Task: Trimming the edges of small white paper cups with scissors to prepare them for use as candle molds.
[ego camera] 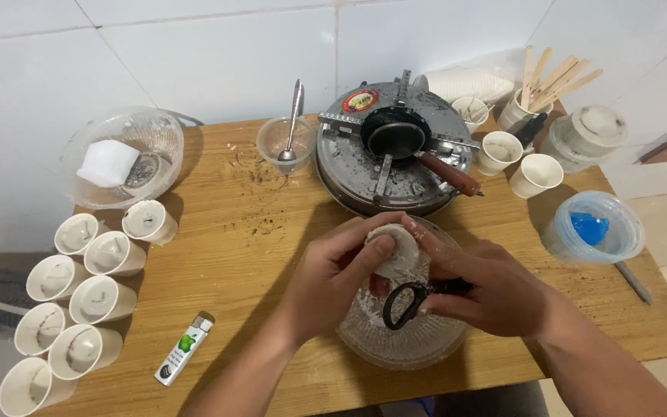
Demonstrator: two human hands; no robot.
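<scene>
I see two labelled things: a round red, yellow and white sticker (360, 100) on the metal stove's top left, and a white lighter (184, 350) with a green label near the table's front edge.

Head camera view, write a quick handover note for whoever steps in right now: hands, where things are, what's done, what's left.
Left hand grips a white wax-filled cup over the clear glass bowl. Right hand holds black-handled scissors against that cup.
Nine filled white cups lie on their sides at the table's left, apparently finished. Three paper cups near the stove look empty, so probably still to do. A small dark pan sits on the stove; a lighter lies at the front edge.
</scene>
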